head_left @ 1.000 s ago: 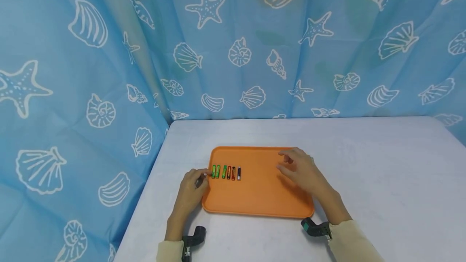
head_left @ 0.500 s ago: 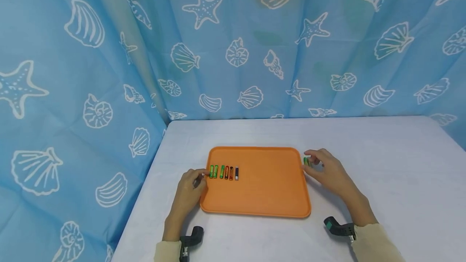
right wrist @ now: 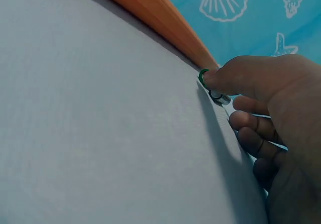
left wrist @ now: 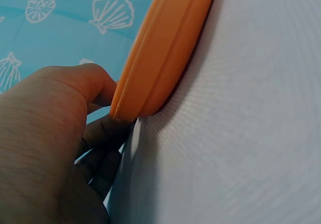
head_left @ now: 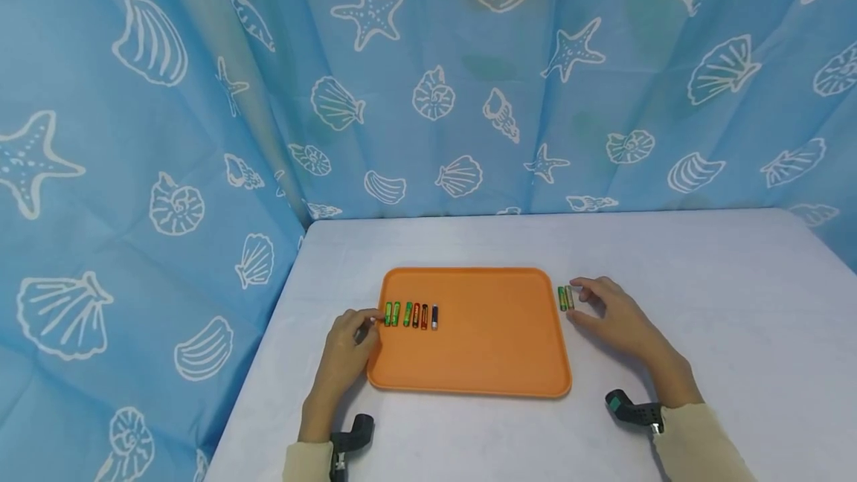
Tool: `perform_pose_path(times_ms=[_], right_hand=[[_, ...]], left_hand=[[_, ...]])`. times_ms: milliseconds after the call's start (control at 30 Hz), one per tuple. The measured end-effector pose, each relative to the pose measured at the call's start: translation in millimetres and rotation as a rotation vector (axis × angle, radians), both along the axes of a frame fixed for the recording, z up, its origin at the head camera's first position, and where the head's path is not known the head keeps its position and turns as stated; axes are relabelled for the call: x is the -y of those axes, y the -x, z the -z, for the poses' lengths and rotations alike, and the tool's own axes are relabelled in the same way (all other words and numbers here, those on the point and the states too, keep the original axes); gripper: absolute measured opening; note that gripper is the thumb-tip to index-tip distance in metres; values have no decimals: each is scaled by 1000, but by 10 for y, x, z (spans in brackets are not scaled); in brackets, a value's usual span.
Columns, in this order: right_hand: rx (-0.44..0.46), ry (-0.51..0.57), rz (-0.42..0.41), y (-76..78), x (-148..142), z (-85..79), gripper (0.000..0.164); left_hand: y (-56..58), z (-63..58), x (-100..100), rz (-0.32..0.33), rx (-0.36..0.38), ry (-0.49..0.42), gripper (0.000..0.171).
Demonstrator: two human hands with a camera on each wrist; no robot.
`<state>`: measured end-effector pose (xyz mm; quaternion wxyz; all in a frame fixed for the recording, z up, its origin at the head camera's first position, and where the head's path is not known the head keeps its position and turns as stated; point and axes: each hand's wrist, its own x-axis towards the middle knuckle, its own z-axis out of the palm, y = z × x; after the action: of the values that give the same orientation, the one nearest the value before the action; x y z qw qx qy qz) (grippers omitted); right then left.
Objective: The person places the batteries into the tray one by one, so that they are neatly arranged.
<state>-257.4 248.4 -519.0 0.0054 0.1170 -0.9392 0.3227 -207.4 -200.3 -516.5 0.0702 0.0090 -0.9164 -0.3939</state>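
Note:
An orange tray (head_left: 498, 333) lies on the table with a row of several batteries (head_left: 408, 314) in its left half, green, red-and-black and one dark with a pale end. At the tray's left edge my left hand (head_left: 346, 354) pinches the rim, thumb on one side and fingers beneath; the left wrist view shows this grip (left wrist: 60, 128). To the right of the tray, a green battery (head_left: 562, 298) and a paler one (head_left: 570, 297) lie side by side on the table. My right hand (head_left: 619, 326) is right beside them, thumb and forefinger apart near the paler battery's ends.
The white table (head_left: 736, 333) extends to the right and behind the tray. A blue curtain with shell patterns (head_left: 428, 95) hangs along the back and left. Both wrists carry black camera mounts (head_left: 632, 409).
My right hand moves right from over the tray to the table beyond its right edge, then a little off the green battery, uncovering both batteries there. The left hand stays at the rim.

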Motion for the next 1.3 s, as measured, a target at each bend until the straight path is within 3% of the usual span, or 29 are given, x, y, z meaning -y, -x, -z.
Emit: perform_pose_path(times_ms=[467,933,1300], right_hand=[[-7,30,-12,75,-22,50,48],[-33,46,60,28,-25,56,45],[-84,77,49,14,52,-71,42]], left_hand=[[-8,-9,-1,-17,17,0,25],[-12,-2,-9,-5,2,-11,25],[-10,-15,-17,-18,17,3,25]])
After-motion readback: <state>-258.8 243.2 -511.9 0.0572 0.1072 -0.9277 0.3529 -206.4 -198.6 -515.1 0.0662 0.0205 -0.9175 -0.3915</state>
